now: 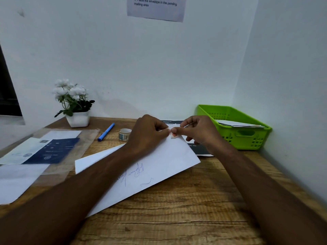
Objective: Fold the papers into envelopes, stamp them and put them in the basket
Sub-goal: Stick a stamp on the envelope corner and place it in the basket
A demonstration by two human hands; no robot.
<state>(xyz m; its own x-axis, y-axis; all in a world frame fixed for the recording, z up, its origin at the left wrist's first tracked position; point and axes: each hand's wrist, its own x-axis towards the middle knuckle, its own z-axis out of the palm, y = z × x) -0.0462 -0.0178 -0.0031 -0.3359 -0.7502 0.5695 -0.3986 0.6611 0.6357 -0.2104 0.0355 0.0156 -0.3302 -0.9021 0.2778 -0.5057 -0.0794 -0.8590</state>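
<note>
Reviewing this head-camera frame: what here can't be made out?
- Stamp: mostly covered by the fingertips of the left hand and right hand; design unreadable.
- Wall notice: top cut off by the frame edge.
- Green basket: its contents partly hidden by the near wall.
- Dark printed sheet: mostly under the white envelope and hands.
- Envelope handwriting: illegible.

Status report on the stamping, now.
Both hands, left and right, pinching stamp at envelope corner. Green basket right, holds envelopes. Nothing in the way.
</note>
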